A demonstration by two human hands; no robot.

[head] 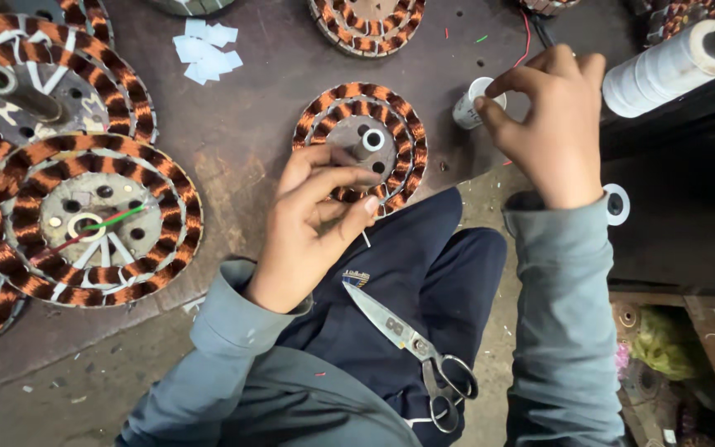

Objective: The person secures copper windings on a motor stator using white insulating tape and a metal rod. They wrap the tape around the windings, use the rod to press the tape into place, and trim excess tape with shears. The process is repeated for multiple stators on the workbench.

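One view only, the head camera looking straight down.

Your left hand [312, 223] rests on the near edge of the small copper-wound stator [363, 142], which lies flat at the edge of the dark surface [242, 132], just above your lap. Thumb and fingers of that hand are pinched together over the near windings; a thin pale strand [366, 238] shows below the fingertips, but whether it is actually held in the pinch cannot be told. The stator's central shaft [371, 141] stands upright, just beyond the fingertips.

Your right hand [549, 124] is further out and to the right, its grip closed with thumb and forefinger on the rim of a small white spool [472, 103] standing on the surface. The stator lies left of this hand and well apart from it; the left hand is plainly the nearer one.

Scissors [411, 348] lie closed across your lap, blades pointing up toward the left wrist, handles toward you. A larger stator [84, 219] with red and green leads lies far left, another [367, 25] at the top edge. White paper slips [206, 50] are scattered beyond. A large white thread cone [668, 66] lies at upper right.
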